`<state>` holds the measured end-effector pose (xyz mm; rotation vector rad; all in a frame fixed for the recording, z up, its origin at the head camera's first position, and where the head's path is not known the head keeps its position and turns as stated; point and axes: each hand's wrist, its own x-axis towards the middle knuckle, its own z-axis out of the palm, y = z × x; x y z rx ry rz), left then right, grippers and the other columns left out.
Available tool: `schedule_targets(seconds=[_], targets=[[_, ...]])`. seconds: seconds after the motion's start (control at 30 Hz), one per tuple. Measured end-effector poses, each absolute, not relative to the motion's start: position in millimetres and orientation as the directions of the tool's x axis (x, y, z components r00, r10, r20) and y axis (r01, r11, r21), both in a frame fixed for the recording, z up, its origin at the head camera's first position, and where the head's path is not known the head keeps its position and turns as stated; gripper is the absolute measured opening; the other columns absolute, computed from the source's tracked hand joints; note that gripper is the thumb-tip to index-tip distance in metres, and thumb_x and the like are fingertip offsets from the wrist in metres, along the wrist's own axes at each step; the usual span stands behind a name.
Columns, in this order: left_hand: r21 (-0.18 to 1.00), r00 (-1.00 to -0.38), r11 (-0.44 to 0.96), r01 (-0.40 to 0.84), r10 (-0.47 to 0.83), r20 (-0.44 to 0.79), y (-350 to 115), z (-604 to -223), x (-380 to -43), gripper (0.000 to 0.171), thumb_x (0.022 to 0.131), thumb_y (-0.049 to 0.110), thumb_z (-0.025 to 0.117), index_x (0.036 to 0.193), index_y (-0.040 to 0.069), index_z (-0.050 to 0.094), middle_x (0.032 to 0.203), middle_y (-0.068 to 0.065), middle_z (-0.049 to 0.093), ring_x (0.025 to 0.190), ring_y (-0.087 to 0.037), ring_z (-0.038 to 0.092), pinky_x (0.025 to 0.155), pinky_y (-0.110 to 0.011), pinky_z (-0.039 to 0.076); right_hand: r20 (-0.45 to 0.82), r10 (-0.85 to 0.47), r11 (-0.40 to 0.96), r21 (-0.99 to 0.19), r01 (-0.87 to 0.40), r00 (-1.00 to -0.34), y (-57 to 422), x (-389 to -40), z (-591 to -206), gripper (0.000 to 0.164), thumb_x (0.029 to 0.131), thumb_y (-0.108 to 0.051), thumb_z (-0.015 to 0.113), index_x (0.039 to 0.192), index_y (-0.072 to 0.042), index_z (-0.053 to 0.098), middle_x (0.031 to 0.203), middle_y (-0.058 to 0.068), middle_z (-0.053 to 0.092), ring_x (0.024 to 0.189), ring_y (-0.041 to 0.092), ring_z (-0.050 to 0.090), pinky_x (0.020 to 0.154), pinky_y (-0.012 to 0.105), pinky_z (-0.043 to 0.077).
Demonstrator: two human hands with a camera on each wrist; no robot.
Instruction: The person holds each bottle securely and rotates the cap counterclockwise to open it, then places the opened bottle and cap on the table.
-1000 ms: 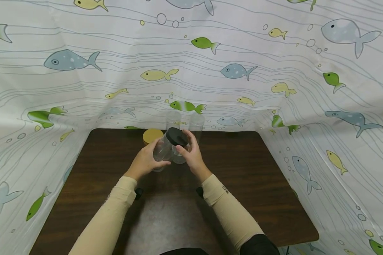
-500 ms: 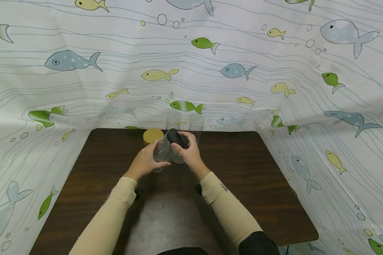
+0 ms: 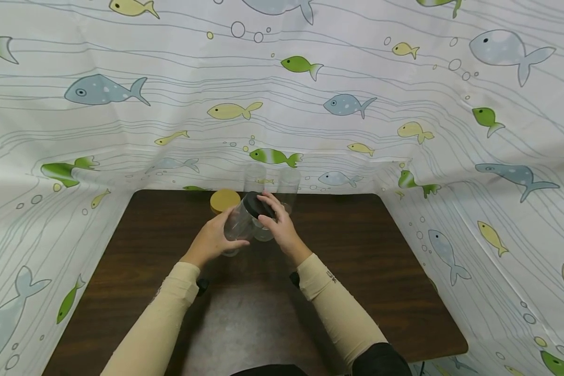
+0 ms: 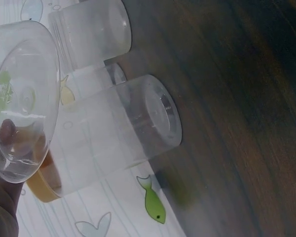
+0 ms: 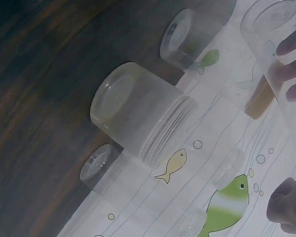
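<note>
A clear jar (image 3: 236, 224) with a black screw lid (image 3: 253, 203) is tilted above the table, its lid end leaning up and to the right. My left hand (image 3: 210, 241) grips the jar's body, thumb below and fingers along the far side. On the lid, my right hand (image 3: 283, 233) has its thumb on the near edge and its fingers across the top and far side. The jar's round base (image 4: 27, 103) is large in the left wrist view. In the right wrist view, left-hand fingers (image 5: 293, 69) wrap the jar; the lid is out of that view.
Behind the left hand stands a clear jar with a yellow lid (image 3: 224, 200). A lidless jar with a threaded neck (image 5: 138, 108) is just beyond the held jar. Two taller clear containers stand at the back, one left (image 3: 255, 177) and one right (image 3: 289, 183). A fish-print curtain (image 3: 169, 78) surrounds the dark table (image 3: 357, 271).
My right hand's fingers have shifted across the top of the black lid, and the thumb has moved slightly along its edge. The left hand has kept its grip on the jar, nearly still.
</note>
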<state>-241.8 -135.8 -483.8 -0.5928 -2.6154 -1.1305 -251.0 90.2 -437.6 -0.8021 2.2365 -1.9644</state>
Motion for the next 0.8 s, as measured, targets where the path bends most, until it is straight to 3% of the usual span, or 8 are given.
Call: schedule_targets(seconds=[0.13, 0.23, 0.33, 0.43, 0.67, 0.8], targets=[[0.640, -0.893, 0.625, 0.447, 0.269, 0.361, -136.4, -483.7, -241.0, 0.105, 0.070, 0.039, 0.095, 0.154, 0.010, 0.038, 0.130, -0.017, 0.063, 0.111, -0.034, 0.064, 0.091, -0.053, 0.054, 0.335, -0.404, 0.026, -0.926, -0.377, -0.851, 87.8, -256.1, -447.1, 0.054, 0.103, -0.012, 0.053, 0.155, -0.004, 0.038, 0.169, 0.013, 0.011, 0.154, 0.030, 0.011, 0.116, 0.055, 0.029], [0.638, -0.893, 0.628, 0.446, 0.265, 0.363, -136.8, -482.7, -240.3, 0.105, 0.069, 0.038, 0.095, 0.153, 0.010, 0.039, 0.130, -0.017, 0.063, 0.112, -0.033, 0.063, 0.092, -0.054, 0.053, 0.385, -0.357, 0.061, -0.899, -0.433, -0.851, 85.6, -255.9, -448.2, 0.061, 0.102, -0.034, 0.058, 0.153, -0.008, 0.040, 0.167, 0.015, 0.014, 0.152, 0.031, 0.017, 0.117, 0.057, 0.026], [0.634, -0.893, 0.631, 0.446, 0.265, 0.365, -136.9, -482.0, -239.4, 0.105, 0.069, 0.038, 0.095, 0.153, 0.010, 0.039, 0.129, -0.017, 0.063, 0.112, -0.033, 0.064, 0.091, -0.053, 0.053, 0.430, -0.296, 0.135, -0.865, -0.483, -0.853, 82.2, -255.3, -446.8, 0.081, 0.094, -0.062, 0.061, 0.150, -0.007, 0.042, 0.162, 0.015, 0.021, 0.145, 0.036, 0.027, 0.115, 0.059, 0.027], [0.628, -0.891, 0.635, 0.450, 0.270, 0.365, -136.5, -482.8, -238.4, 0.105, 0.069, 0.041, 0.095, 0.153, 0.011, 0.039, 0.129, -0.016, 0.063, 0.111, -0.033, 0.064, 0.090, -0.053, 0.054, 0.445, -0.254, 0.223, -0.837, -0.499, -0.859, 79.4, -254.6, -445.8, 0.089, 0.086, -0.075, 0.060, 0.144, -0.008, 0.048, 0.154, 0.013, 0.029, 0.137, 0.036, 0.034, 0.110, 0.057, 0.033], [0.613, -0.879, 0.633, 0.472, 0.285, 0.382, -135.5, -483.1, -237.6, 0.104, 0.069, 0.044, 0.094, 0.153, 0.012, 0.040, 0.127, -0.014, 0.064, 0.108, -0.031, 0.064, 0.089, -0.051, 0.054, 0.443, -0.252, 0.271, -0.821, -0.503, -0.860, 82.8, -253.7, -449.6, 0.071, 0.089, -0.067, 0.063, 0.135, -0.014, 0.058, 0.145, 0.010, 0.035, 0.136, 0.029, 0.034, 0.109, 0.054, 0.035], [0.608, -0.879, 0.640, 0.470, 0.282, 0.383, -135.3, -485.0, -237.4, 0.104, 0.069, 0.043, 0.094, 0.152, 0.011, 0.040, 0.128, -0.015, 0.064, 0.107, -0.031, 0.064, 0.088, -0.051, 0.054, 0.465, -0.309, 0.240, -0.806, -0.541, -0.830, 87.9, -255.4, -453.1, 0.053, 0.097, -0.046, 0.064, 0.136, -0.010, 0.058, 0.151, 0.013, 0.033, 0.140, 0.029, 0.033, 0.112, 0.054, 0.033]])
